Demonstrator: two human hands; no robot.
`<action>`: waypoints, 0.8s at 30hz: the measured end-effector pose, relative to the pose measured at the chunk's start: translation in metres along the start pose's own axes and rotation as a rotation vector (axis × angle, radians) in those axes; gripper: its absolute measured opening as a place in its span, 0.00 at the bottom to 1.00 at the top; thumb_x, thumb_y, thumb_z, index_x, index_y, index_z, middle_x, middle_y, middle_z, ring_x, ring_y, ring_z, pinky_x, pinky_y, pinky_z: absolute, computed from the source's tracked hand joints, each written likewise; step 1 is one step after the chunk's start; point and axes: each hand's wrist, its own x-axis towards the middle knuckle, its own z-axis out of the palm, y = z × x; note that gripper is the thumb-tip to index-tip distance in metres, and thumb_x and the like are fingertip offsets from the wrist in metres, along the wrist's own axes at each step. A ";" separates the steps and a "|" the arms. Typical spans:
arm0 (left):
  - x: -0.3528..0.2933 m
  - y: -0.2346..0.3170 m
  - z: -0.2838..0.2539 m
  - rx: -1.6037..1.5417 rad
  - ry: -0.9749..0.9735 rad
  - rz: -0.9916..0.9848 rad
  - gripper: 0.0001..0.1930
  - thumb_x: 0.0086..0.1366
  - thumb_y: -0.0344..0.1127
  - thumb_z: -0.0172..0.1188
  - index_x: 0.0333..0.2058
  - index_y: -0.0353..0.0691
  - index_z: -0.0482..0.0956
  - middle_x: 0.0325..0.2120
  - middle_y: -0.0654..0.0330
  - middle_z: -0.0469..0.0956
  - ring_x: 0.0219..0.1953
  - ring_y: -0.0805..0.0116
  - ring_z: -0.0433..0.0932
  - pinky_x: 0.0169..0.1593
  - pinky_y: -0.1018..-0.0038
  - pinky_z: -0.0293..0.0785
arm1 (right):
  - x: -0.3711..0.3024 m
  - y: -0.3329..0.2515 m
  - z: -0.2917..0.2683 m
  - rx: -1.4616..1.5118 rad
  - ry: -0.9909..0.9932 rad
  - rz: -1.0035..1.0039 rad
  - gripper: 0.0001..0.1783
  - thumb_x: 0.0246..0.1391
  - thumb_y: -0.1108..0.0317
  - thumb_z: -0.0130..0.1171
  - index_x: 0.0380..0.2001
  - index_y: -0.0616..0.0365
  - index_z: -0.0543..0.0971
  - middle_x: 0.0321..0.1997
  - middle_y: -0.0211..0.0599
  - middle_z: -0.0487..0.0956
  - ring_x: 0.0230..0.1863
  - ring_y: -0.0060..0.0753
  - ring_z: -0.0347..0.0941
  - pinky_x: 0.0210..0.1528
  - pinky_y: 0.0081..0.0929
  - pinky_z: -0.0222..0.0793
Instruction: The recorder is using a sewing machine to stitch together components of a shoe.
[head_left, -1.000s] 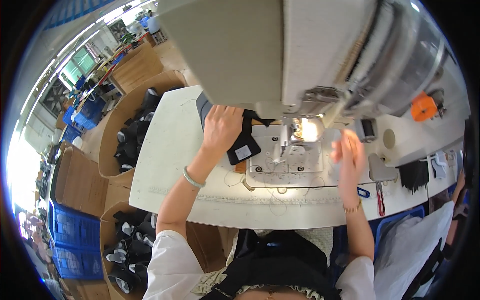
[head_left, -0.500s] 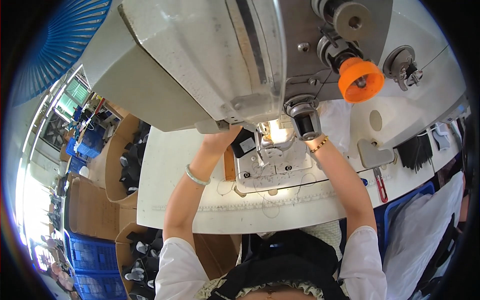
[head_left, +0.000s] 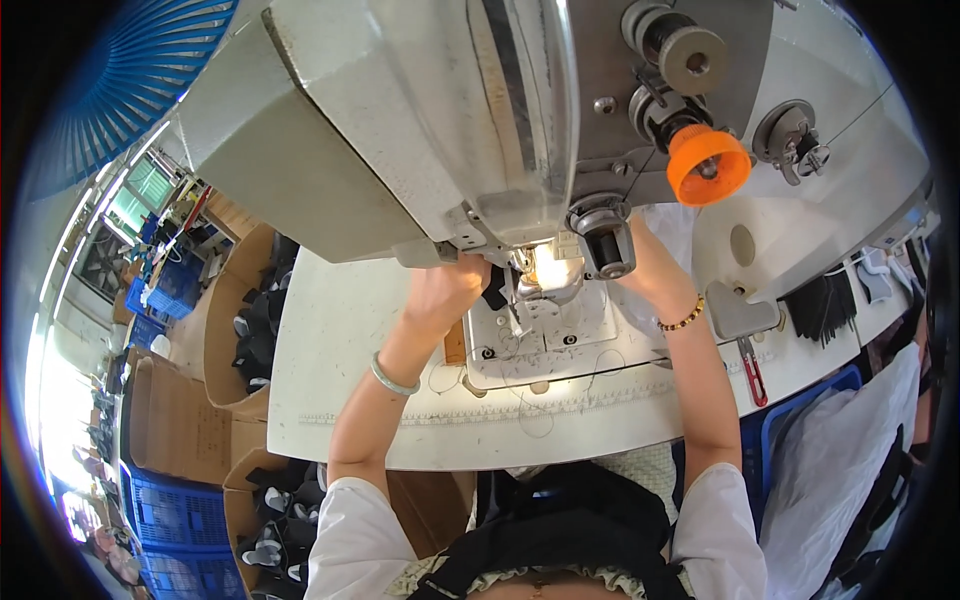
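A sewing machine (head_left: 430, 130) with a lit needle area (head_left: 548, 270) stands over a white work table. Left of the needle, my left hand (head_left: 450, 290) is curled with its fingers closed at a black fabric piece (head_left: 495, 290); its fingertips are partly hidden under the machine head. Only a small dark part of the piece shows beside the presser foot (head_left: 518, 318). My right hand (head_left: 648, 262) is to the right of the needle, partly behind the round thread tensioner (head_left: 604, 240), so its fingers do not show.
A red-handled tool (head_left: 752, 372) and black strips (head_left: 820, 308) lie on the right of the table. Cardboard boxes (head_left: 175, 415) of black items and blue crates (head_left: 185, 510) stand at the left. A blue fan (head_left: 130, 90) is at upper left. Loose thread (head_left: 535, 418) lies near the front edge.
My left hand has come nearer and to the right, covering most of the black piece and its white label. My right hand has shifted right, showing more beside the tensioner.
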 end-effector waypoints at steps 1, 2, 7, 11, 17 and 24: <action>0.000 0.000 0.001 0.012 0.000 0.026 0.01 0.46 0.27 0.60 0.19 0.37 0.77 0.19 0.55 0.74 0.19 0.53 0.73 0.21 0.64 0.70 | 0.000 -0.007 -0.002 0.014 -0.013 0.063 0.07 0.52 0.76 0.56 0.34 0.66 0.71 0.38 0.45 0.77 0.39 0.49 0.73 0.42 0.36 0.68; 0.001 0.000 0.001 0.025 -0.001 0.052 0.01 0.46 0.27 0.60 0.20 0.37 0.77 0.20 0.54 0.74 0.20 0.52 0.73 0.22 0.64 0.70 | -0.001 -0.014 -0.005 0.033 -0.022 0.144 0.06 0.53 0.76 0.55 0.34 0.66 0.71 0.38 0.45 0.77 0.39 0.49 0.73 0.42 0.36 0.68; -0.002 0.001 -0.005 -0.129 -0.037 -0.064 0.04 0.46 0.24 0.60 0.23 0.35 0.77 0.24 0.53 0.74 0.27 0.51 0.74 0.30 0.61 0.72 | -0.006 -0.031 -0.013 -0.120 -0.152 0.191 0.07 0.50 0.79 0.52 0.35 0.68 0.73 0.39 0.44 0.73 0.43 0.45 0.72 0.43 0.33 0.69; -0.004 0.007 -0.009 -0.119 -0.012 -0.103 0.08 0.44 0.22 0.60 0.27 0.36 0.78 0.27 0.54 0.75 0.33 0.54 0.75 0.35 0.62 0.71 | -0.007 -0.022 -0.004 -0.310 -0.142 -0.028 0.13 0.42 0.81 0.53 0.36 0.65 0.75 0.39 0.40 0.70 0.46 0.41 0.70 0.44 0.31 0.70; -0.004 0.013 -0.018 -0.120 -0.024 -0.103 0.13 0.43 0.22 0.60 0.31 0.38 0.78 0.27 0.56 0.75 0.24 0.55 0.75 0.28 0.64 0.70 | -0.017 -0.021 -0.002 -0.266 0.013 -0.211 0.18 0.36 0.84 0.54 0.37 0.62 0.74 0.39 0.38 0.72 0.49 0.41 0.69 0.48 0.31 0.72; -0.001 0.017 -0.029 -0.059 -0.071 -0.065 0.18 0.40 0.20 0.57 0.35 0.38 0.79 0.17 0.62 0.68 0.21 0.64 0.70 0.26 0.71 0.68 | -0.018 -0.021 -0.001 -0.319 0.022 -0.271 0.19 0.36 0.84 0.56 0.37 0.60 0.73 0.39 0.37 0.73 0.52 0.45 0.68 0.50 0.35 0.72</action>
